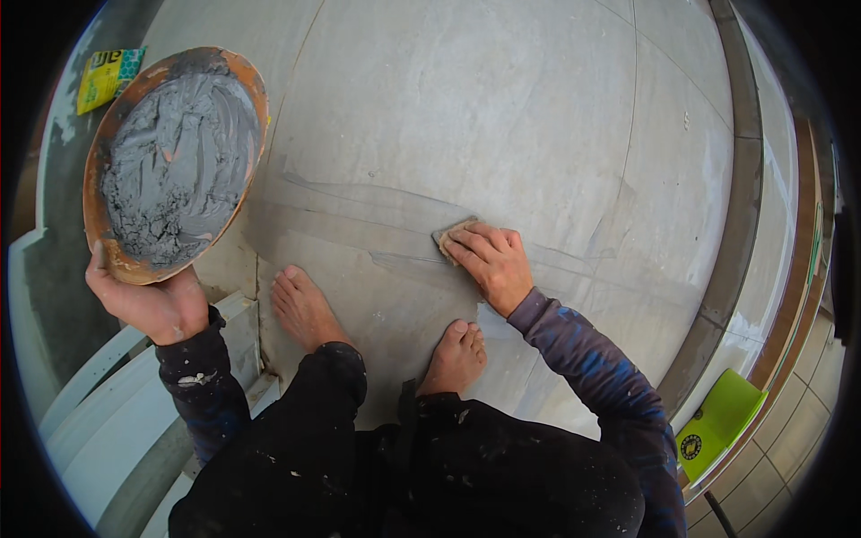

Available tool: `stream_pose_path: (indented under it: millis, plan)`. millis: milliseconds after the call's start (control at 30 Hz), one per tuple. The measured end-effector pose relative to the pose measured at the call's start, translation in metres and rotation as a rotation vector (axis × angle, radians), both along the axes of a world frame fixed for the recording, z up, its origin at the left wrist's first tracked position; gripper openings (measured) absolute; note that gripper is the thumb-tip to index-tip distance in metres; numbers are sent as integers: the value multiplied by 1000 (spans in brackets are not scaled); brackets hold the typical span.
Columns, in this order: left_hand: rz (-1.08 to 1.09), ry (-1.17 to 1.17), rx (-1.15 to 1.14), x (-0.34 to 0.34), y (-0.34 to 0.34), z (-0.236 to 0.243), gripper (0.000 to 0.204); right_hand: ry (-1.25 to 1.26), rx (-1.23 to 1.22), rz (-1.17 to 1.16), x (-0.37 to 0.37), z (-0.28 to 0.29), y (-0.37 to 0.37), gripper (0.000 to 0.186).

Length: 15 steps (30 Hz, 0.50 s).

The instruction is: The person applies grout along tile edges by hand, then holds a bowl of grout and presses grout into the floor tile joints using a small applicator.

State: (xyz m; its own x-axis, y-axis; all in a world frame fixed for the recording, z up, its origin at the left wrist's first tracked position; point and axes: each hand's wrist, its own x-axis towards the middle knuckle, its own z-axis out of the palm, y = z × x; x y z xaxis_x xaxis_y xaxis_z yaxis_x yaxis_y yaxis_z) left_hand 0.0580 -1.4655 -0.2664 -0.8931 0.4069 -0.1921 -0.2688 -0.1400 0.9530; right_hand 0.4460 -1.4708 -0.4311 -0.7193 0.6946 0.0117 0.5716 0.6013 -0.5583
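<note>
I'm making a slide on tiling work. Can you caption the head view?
Squatting barefoot, left hand holding a pan of grey mortar, right hand pressing a sponge on floor tiles.

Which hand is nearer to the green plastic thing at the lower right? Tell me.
Right. The right hand presses a sponge on the tiled floor, closer to the green plastic thing. The left hand holds the orange pan far left.

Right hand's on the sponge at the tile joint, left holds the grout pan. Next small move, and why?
Probably drag the sponge under the right hand on along the joint line to the right: the wet smear lies to its left, and the line beyond looks unwiped. The left hand holds the pan of grey mortar raised.
</note>
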Motion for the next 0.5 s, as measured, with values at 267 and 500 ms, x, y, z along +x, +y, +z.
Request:
stream_pose_path:
  millis: [267,500]
  plan:
    - [36,113,-68,34,26,25,52,-159,-100,-416,151,14,-39,55]
    - [17,71,-98,81,42,21,53,-379,-119,-1106,201,13,-56,42]
